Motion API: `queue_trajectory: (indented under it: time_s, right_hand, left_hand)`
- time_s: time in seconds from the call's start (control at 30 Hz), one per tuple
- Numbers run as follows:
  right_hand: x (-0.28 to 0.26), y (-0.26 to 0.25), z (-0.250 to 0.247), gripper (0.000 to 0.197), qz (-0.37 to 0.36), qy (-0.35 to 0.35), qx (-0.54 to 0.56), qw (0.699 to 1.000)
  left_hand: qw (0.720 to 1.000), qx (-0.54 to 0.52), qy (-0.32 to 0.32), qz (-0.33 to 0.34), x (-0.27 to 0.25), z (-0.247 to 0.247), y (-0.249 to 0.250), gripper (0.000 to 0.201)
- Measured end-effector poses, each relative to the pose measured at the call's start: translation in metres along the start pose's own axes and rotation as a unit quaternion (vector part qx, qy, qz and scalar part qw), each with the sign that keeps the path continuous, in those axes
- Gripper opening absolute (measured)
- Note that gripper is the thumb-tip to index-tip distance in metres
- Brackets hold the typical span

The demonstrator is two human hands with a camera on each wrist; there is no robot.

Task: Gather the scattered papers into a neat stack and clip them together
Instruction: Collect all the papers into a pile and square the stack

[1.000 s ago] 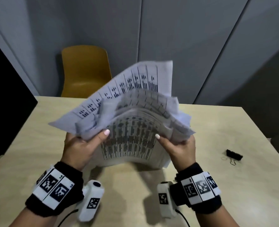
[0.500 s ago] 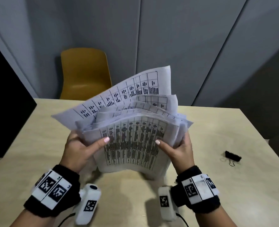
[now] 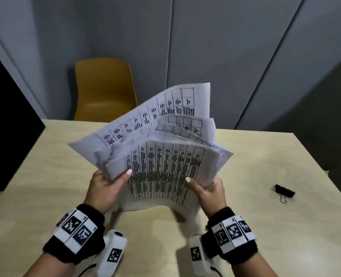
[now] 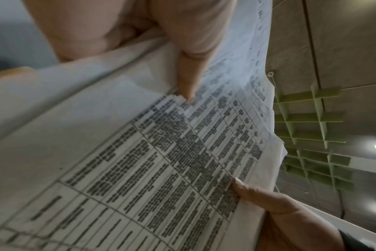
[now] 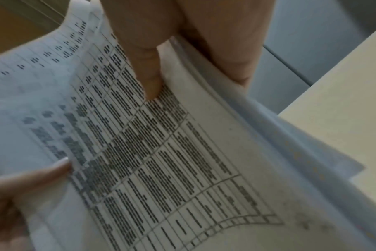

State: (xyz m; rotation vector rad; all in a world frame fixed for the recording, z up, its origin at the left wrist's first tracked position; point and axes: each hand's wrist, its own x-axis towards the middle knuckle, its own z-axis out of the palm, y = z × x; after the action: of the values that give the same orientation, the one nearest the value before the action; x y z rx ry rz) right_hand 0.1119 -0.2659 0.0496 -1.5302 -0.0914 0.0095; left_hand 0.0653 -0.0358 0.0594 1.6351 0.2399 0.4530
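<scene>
A bundle of printed papers (image 3: pixel 161 156) with table grids stands nearly upright on its lower edge on the table, the sheets fanned unevenly at the top. My left hand (image 3: pixel 105 186) grips the bundle's left edge, thumb on the front sheet. My right hand (image 3: pixel 207 188) grips the right edge the same way. The left wrist view shows the papers (image 4: pixel 140 161) close up with my left thumb pressing them, and the right wrist view shows the papers (image 5: pixel 161 152) under my right thumb. A black binder clip (image 3: pixel 284 191) lies on the table to the right, apart from both hands.
The light wooden table (image 3: pixel 265 226) runs to a right edge just past the clip. A yellow chair (image 3: pixel 104 90) stands behind the table. A black object (image 3: pixel 7 124) sits at the left edge. Grey wall panels are behind.
The papers have been drawn together and stood more upright between my hands, with the front sheets more level. Both hands keep their grip on the side edges. The clip has not moved.
</scene>
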Motion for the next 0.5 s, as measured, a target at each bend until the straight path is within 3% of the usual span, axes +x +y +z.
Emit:
queue_trajectory:
  time_s: [0.1, 0.2, 0.37, 0.43, 0.5]
  right_hand:
    - [0.000, -0.004, 0.003, 0.027, -0.011, 0.013, 0.022, 1.000]
    - [-0.002, -0.004, 0.003, 0.029, -0.015, 0.021, 0.008, 1.000]
    - [-0.004, -0.019, -0.001, 0.093, -0.098, 0.068, 0.003, 0.993]
    - [-0.001, -0.032, -0.005, 0.099, -0.170, 0.068, -0.024, 0.983]
    - [0.000, -0.043, -0.007, 0.092, -0.225, 0.062, -0.078, 0.969]
  left_hand:
    - [0.999, 0.011, 0.024, 0.018, 0.001, 0.003, 0.006, 0.019]
    - [1.000, 0.007, -0.002, 0.010, 0.001, 0.001, 0.005, 0.026]
    - [0.999, 0.004, -0.035, 0.000, 0.000, -0.003, 0.002, 0.033]
    - [0.999, 0.011, -0.035, 0.015, 0.001, -0.003, 0.006, 0.037]
    - [0.999, 0.006, -0.036, 0.028, 0.003, -0.004, 0.009, 0.041]
